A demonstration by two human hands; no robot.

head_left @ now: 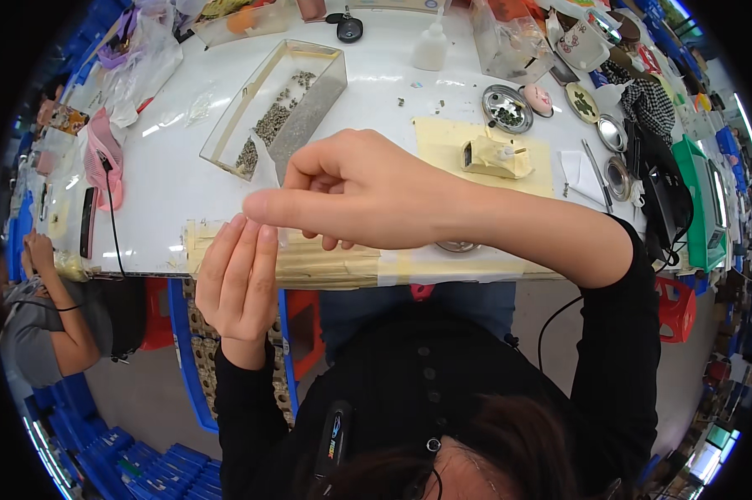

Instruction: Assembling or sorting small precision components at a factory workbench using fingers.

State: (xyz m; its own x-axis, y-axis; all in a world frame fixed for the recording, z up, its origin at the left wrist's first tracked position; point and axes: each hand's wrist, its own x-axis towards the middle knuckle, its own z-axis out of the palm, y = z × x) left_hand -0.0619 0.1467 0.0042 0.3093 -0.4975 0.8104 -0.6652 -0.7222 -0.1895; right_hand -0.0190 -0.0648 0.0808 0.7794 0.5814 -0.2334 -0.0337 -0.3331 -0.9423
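Note:
My right hand [359, 192] reaches across the table from the right, fingers curled and thumb pressed toward the index finger. Its thumb tip meets the fingertips of my left hand [241, 279], whose fingers are straight and held together, with the thumb hidden. A whitish see-through strip [265, 164] shows just beyond the right thumb; whether a hand grips it is unclear. Anything pinched between the fingertips is hidden. Right behind the hands stands a long clear plastic box [322, 92] with many small metallic pieces [272, 123] inside.
Yellow tape [326, 265] covers the table's front edge. To the right are a small taped block [497, 157], a round tin with dark pieces [507, 108], tweezers [597, 173] and a green tray [694, 204]. A white squeeze bottle [431, 47] stands behind. Another person's arm [59, 292] is at far left.

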